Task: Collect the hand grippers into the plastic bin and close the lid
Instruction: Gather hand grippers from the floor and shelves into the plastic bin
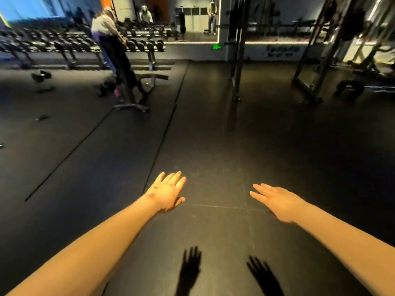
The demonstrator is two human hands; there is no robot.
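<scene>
Hands reach out over the dark rubber gym floor (213, 129), left hand (167, 193) at 7 o'clock, right hand (277, 201) at 5 o'clock, both flat, fingers straight, holding nothing.

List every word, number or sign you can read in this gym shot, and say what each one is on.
No text here can be read for certain.
Green lit sign, on the wall at the mirror's lower corner: too blurred to read.
Dark lettering, on the pale wall band further right: blurred, unreadable.
Dumbbells on the rack: any weight numbers are too small and dark to make out.
</scene>
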